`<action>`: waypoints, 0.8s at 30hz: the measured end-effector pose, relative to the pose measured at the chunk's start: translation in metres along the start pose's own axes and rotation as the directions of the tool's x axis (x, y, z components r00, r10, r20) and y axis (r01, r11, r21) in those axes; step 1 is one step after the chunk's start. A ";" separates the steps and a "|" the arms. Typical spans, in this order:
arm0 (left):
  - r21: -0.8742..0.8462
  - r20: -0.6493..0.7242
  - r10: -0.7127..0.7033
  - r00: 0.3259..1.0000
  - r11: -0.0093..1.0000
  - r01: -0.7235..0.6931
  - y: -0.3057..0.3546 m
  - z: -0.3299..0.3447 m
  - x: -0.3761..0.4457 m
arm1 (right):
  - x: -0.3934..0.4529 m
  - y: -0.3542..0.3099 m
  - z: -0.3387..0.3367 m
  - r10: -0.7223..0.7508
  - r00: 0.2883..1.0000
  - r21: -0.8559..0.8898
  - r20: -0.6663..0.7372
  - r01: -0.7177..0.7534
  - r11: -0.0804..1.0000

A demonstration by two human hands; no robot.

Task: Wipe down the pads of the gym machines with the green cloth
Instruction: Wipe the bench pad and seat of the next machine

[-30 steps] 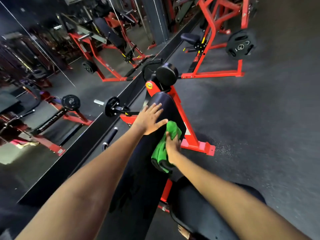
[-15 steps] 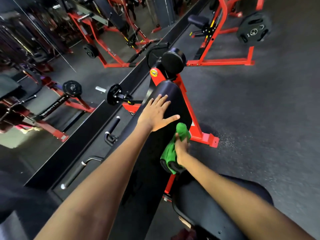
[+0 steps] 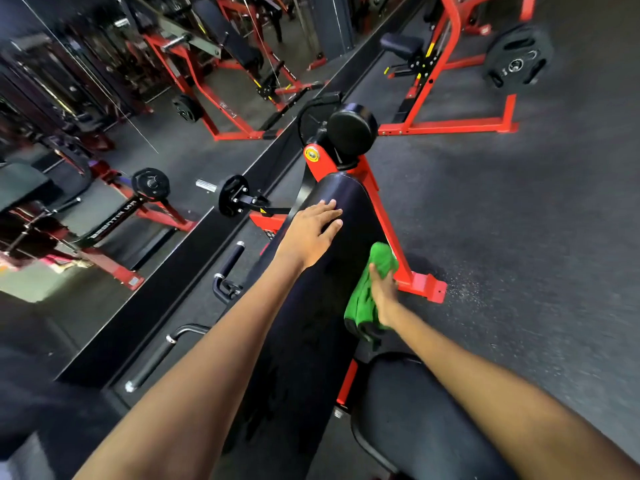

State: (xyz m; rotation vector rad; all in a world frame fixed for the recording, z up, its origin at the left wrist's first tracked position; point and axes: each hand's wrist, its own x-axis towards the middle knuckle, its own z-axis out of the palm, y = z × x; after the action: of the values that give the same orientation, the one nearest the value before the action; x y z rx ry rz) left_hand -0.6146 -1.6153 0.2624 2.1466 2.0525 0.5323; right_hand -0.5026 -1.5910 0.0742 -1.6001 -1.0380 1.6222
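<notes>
A long black back pad (image 3: pixel 311 334) on a red machine frame (image 3: pixel 408 271) runs away from me in the head view. My left hand (image 3: pixel 308 233) rests flat on the pad's upper part, fingers straight. My right hand (image 3: pixel 381 292) grips a bunched green cloth (image 3: pixel 363 299) and holds it against the pad's right edge. A black seat pad (image 3: pixel 415 420) lies under my right forearm. A round black roller pad (image 3: pixel 351 131) sits at the far end of the frame.
A wall mirror (image 3: pixel 104 133) runs along the left above a black ledge (image 3: pixel 173 271). Black handles (image 3: pixel 228 265) and a weight plate (image 3: pixel 233 195) stick out on the left. Another red machine (image 3: pixel 450 123) with a plate (image 3: pixel 517 60) stands on the grey floor beyond.
My left hand's thumb has drawn in against the fingers. The view has shifted a little; the cloth and my right hand stay on the pad's right edge.
</notes>
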 end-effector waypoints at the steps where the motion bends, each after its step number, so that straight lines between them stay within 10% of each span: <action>1: -0.012 0.000 0.003 1.000 1.000 -0.003 -0.001 0.001 0.000 | 0.016 -0.012 0.001 0.055 0.998 0.076 -0.019 -0.053 0.996; 10: -0.046 -0.008 0.023 1.000 0.999 -0.023 -0.007 -0.001 0.003 | 0.011 -0.027 -0.001 -0.351 0.936 -0.044 -0.040 0.349 0.936; 16: 0.043 -0.077 0.086 0.993 0.996 -0.083 -0.007 0.007 0.000 | 0.045 -0.062 -0.008 -0.083 0.992 0.055 -0.099 0.088 0.995; 24: -0.037 -0.103 0.031 0.994 0.999 -0.035 -0.008 0.006 0.002 | -0.019 -0.051 0.003 -0.500 0.866 -0.110 -0.027 0.494 0.862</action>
State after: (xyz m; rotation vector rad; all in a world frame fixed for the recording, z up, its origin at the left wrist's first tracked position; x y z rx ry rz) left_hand -0.6204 -1.6119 0.2544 2.1777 2.0422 0.6944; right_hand -0.5095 -1.5828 0.1281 -1.2816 -1.3857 1.1831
